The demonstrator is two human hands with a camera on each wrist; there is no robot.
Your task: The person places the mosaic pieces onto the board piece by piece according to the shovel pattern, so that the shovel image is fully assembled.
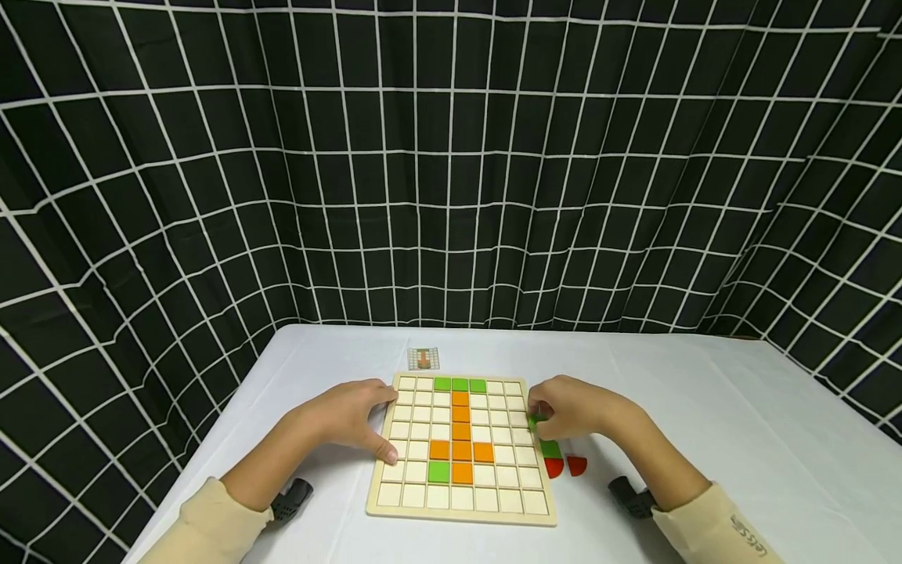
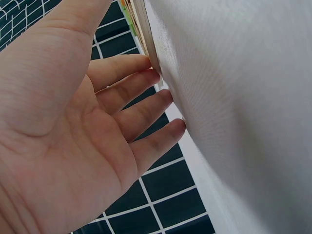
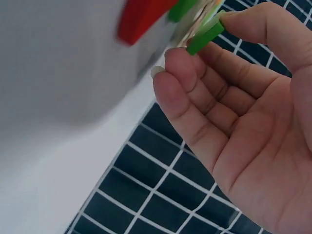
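A pale wooden grid board (image 1: 461, 500) lies on the white table. Orange tiles (image 1: 461, 431) form a column with one more to each side near its lower end. Three green tiles (image 1: 460, 385) sit in the far row, and another green tile (image 1: 438, 471) is at lower left. My left hand (image 1: 345, 415) rests at the board's left edge, fingers extended, thumb by the near part. Beside the right edge, my right hand (image 1: 574, 407) pinches a green tile (image 3: 207, 38) between thumb and fingers.
Right of the board lie a green piece (image 1: 550, 450), a red rounded piece (image 1: 554, 468) touching it, and a second red piece (image 1: 577, 466). Behind the board is a small picture card (image 1: 423, 359). A black curtain with white grid lines (image 1: 451, 180) hangs behind the table.
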